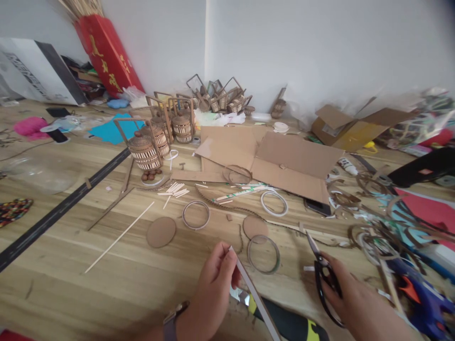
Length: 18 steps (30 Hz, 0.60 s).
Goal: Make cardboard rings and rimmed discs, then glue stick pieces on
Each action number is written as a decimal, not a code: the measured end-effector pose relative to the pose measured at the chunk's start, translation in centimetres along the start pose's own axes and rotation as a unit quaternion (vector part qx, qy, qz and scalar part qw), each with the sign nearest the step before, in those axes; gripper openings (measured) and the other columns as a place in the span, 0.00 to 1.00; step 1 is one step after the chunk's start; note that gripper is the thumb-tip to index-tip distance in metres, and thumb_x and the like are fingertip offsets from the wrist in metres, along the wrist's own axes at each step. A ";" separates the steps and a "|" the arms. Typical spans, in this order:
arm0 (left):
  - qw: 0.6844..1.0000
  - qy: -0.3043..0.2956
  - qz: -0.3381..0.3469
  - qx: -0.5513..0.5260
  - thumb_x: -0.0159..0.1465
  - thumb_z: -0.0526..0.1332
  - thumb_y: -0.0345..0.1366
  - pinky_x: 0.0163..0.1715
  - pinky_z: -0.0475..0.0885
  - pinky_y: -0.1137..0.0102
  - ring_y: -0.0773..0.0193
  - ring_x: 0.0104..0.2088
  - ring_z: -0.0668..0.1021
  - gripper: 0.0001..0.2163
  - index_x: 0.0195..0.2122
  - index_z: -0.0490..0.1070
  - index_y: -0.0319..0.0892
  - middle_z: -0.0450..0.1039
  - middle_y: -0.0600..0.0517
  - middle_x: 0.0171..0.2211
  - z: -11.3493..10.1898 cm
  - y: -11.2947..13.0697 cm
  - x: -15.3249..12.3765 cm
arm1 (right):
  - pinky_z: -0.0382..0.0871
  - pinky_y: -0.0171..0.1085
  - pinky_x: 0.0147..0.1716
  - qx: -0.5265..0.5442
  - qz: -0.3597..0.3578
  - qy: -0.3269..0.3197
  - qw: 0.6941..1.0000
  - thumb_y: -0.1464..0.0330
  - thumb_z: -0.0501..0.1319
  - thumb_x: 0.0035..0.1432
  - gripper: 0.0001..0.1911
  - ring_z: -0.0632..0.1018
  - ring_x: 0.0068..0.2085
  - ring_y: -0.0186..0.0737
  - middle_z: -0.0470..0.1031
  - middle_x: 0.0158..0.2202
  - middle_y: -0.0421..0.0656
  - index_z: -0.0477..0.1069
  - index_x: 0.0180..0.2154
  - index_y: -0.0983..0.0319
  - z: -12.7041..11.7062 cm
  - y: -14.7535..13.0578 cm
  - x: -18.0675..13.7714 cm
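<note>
Currently, left hand (pixel 215 282) is pinching white paper-like strip (pixel 255 290), likely bendy, best held endwise; right hand (pixel 348 286) gripping black-handled steel scissors (pixel 321 261).

The pale strip (pixel 253 289) in the left fingers (pixel 229 263) runs off the bottom edge, its far end out of sight. Just below those fingers it covers part of a black-and-yellow tool (pixel 289 318). The right fingers (pixel 336 266) partly hide the scissors' (pixel 320 260) handles; right of them, a blue glue gun (pixel 419 297) is cut off. Far beyond, heaped miniature baskets (pixel 221 99) blur.
</note>
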<state>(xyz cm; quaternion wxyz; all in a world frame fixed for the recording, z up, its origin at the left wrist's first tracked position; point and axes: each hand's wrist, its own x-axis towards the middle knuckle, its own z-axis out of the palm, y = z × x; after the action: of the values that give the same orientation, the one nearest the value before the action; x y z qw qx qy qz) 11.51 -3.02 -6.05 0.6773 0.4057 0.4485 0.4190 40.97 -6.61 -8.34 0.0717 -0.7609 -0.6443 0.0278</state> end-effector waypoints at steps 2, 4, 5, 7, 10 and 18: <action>1.000 0.006 0.002 -0.004 0.65 0.53 0.55 0.26 0.61 0.72 0.68 0.23 0.65 0.20 0.28 0.60 0.43 0.61 0.58 0.21 0.0 -0.3 0.1 | 0.74 0.43 0.26 -0.056 -0.012 0.002 0.998 0.61 0.52 0.58 0.25 0.81 0.28 0.50 0.81 0.32 0.49 0.68 0.54 0.62 0.7 0.2 0.3; 1.000 0.010 0.005 -0.003 0.65 0.53 0.55 0.26 0.61 0.72 0.68 0.23 0.65 0.20 0.28 0.60 0.43 0.61 0.58 0.21 -0.1 -0.6 0.1 | 0.74 0.43 0.27 -0.090 -0.049 0.025 0.994 0.63 0.52 0.59 0.23 0.81 0.30 0.50 0.81 0.35 0.49 0.70 0.54 0.61 0.6 -1.2 0.5; 1.000 0.013 0.007 -0.002 0.65 0.53 0.55 0.26 0.61 0.72 0.68 0.23 0.65 0.20 0.28 0.60 0.43 0.61 0.58 0.21 -0.1 -0.6 0.2 | 0.74 0.43 0.29 -0.093 -0.084 0.050 0.991 0.65 0.52 0.60 0.21 0.81 0.33 0.49 0.80 0.38 0.49 0.70 0.53 0.60 0.4 -2.4 0.6; 1.000 0.017 0.012 0.002 0.66 0.53 0.54 0.26 0.61 0.72 0.69 0.22 0.65 0.19 0.28 0.60 0.43 0.61 0.58 0.20 -0.2 -0.7 0.1 | 0.74 0.41 0.35 -0.058 -0.191 0.085 0.976 0.70 0.52 0.61 0.19 0.80 0.40 0.46 0.79 0.43 0.47 0.71 0.52 0.59 -0.2 -5.7 0.8; 0.999 0.026 0.020 -0.005 0.67 0.53 0.53 0.25 0.61 0.73 0.69 0.22 0.65 0.19 0.28 0.60 0.43 0.61 0.58 0.20 -0.4 -0.7 0.1 | 0.71 0.38 0.39 0.010 -0.306 0.076 0.949 0.74 0.55 0.62 0.13 0.77 0.41 0.42 0.78 0.42 0.44 0.73 0.45 0.58 -0.3 -11.0 1.3; 0.999 0.029 0.013 -0.038 0.65 0.55 0.55 0.24 0.61 0.73 0.69 0.21 0.66 0.20 0.28 0.60 0.43 0.63 0.58 0.20 -0.4 -1.0 0.2 | 0.62 0.39 0.34 0.009 -0.374 0.036 0.927 0.74 0.60 0.61 0.08 0.72 0.34 0.41 0.72 0.30 0.40 0.69 0.28 0.60 1.9 -16.3 3.1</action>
<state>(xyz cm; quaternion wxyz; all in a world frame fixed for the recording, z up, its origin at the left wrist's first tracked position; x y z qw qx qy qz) 11.35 -3.10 -7.14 0.6735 0.3734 0.4466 0.4556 25.30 -0.83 -7.72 0.1070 -0.4641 -0.8790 -0.0229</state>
